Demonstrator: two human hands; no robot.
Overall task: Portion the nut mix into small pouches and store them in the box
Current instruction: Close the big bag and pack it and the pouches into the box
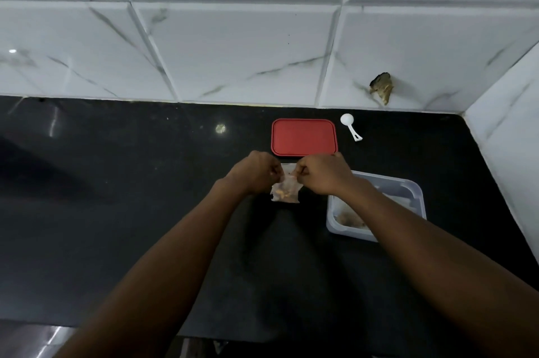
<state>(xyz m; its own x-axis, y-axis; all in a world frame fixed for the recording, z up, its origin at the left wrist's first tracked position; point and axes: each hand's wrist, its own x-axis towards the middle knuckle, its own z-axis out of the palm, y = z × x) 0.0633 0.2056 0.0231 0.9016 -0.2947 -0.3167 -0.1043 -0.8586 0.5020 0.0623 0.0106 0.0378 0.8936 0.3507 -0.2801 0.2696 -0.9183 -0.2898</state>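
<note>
At the frame's centre, the left hand [256,172] and the right hand [322,174] are both pinching the top edge of a small clear pouch [285,191] (nuts showing inside) above the black counter [116,212]. The red lid [304,136] is lying just above; the clear box [408,191] is sitting right of centre.

We record a home kitchen: black stone counter [116,212], marble-look tiled wall [233,51], plastic scoop [350,126].

left hand [256,172]: fingers curled, pinching; forearm stretched forward
right hand [323,172]: fingers curled, pinching, close beside the left hand
</note>
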